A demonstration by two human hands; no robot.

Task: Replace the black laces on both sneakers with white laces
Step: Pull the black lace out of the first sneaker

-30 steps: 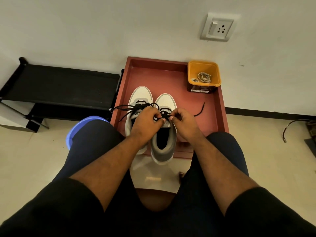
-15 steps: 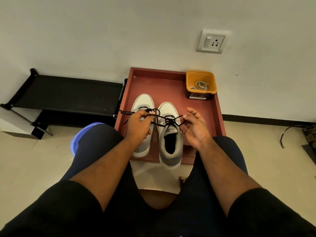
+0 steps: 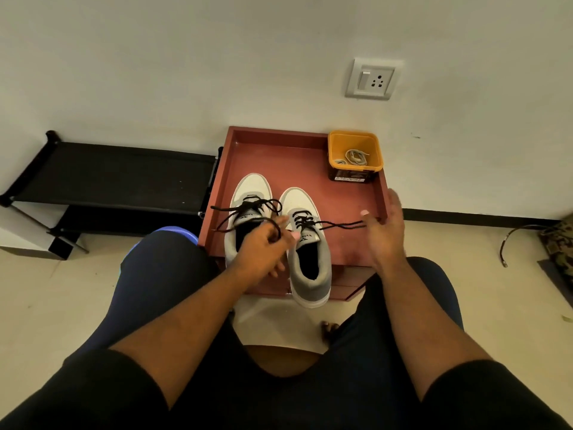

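Observation:
Two sneakers with white toes and grey heels stand side by side on a red-brown tray (image 3: 294,156). The left sneaker (image 3: 252,189) keeps its black lace tied in a loose bow. My left hand (image 3: 263,252) grips a loop of black lace (image 3: 274,229) over the gap between the shoes. From the right sneaker (image 3: 310,274) a black lace end (image 3: 341,225) runs straight out to my right hand (image 3: 384,234), which pinches it under the thumb with the fingers stretched out. White laces (image 3: 356,157) lie coiled in a yellow tub (image 3: 333,150).
The yellow tub stands in the tray's far right corner against the wall. A black shoe rack (image 3: 108,175) stands to the left. A wall socket (image 3: 372,79) is above the tray. A cable (image 3: 514,234) lies on the floor at right. My knees flank the tray.
The bow on the right sneaker has come undone. My right hand has swung out to the right, drawing one lace end straight. My left hand has drawn back with a loop.

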